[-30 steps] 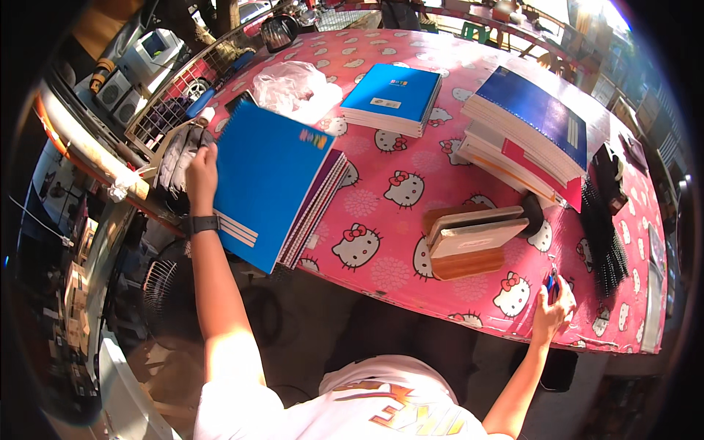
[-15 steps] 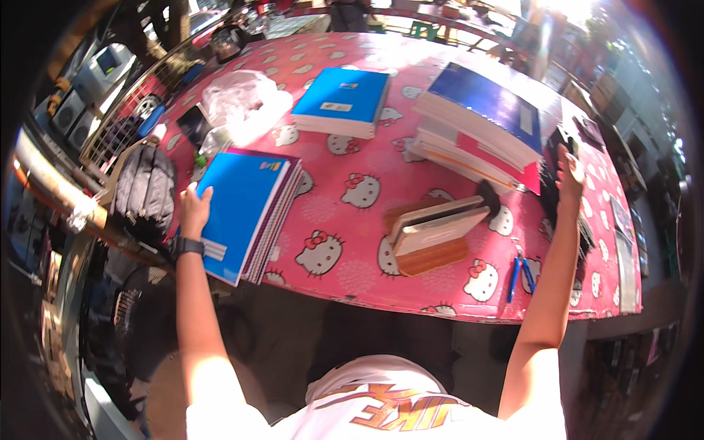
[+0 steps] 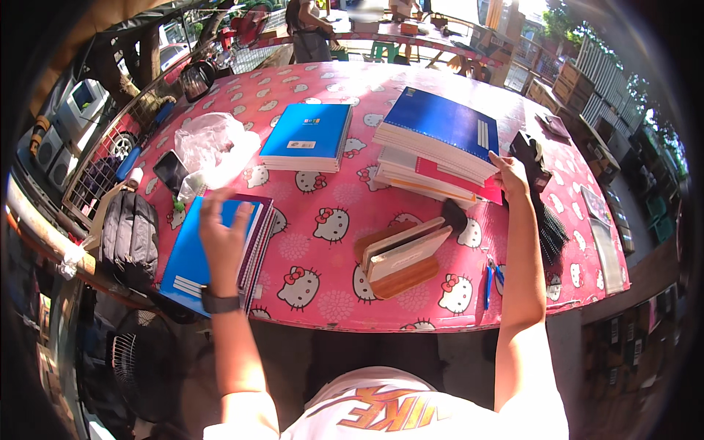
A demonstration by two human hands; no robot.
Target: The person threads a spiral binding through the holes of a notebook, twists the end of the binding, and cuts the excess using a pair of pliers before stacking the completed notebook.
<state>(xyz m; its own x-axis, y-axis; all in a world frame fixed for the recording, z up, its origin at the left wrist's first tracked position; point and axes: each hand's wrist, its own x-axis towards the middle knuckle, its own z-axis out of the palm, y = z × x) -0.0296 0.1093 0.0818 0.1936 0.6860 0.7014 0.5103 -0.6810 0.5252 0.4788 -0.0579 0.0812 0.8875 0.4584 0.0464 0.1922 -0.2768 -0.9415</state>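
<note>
My right hand (image 3: 511,176) is at the near right corner of a tall stack, its thumb and fingers closed on the edge of the dark blue notebook (image 3: 444,121) on top. White, orange and pink-red books lie lower in that stack. My left hand (image 3: 224,238), with a dark band at the wrist, is over a light blue notebook (image 3: 189,257) with its fingers apart. That notebook tops a pile of purple-edged spiral notebooks (image 3: 258,246). Farther back, between the two stacks, lies a smaller pile of light blue notebooks (image 3: 308,132).
A wooden stand (image 3: 403,257) holding upright slabs and blue-handled pliers or scissors (image 3: 490,282) lie toward the front edge. A plastic bag (image 3: 213,139), a phone (image 3: 171,170) and a grey backpack (image 3: 130,233) are at left. Black items (image 3: 539,158) lie beyond my right hand. People sit far back.
My left hand has left the pile's left edge and come over its top. My right hand has moved left from the black items to the dark blue notebook's corner. The view has shifted.
</note>
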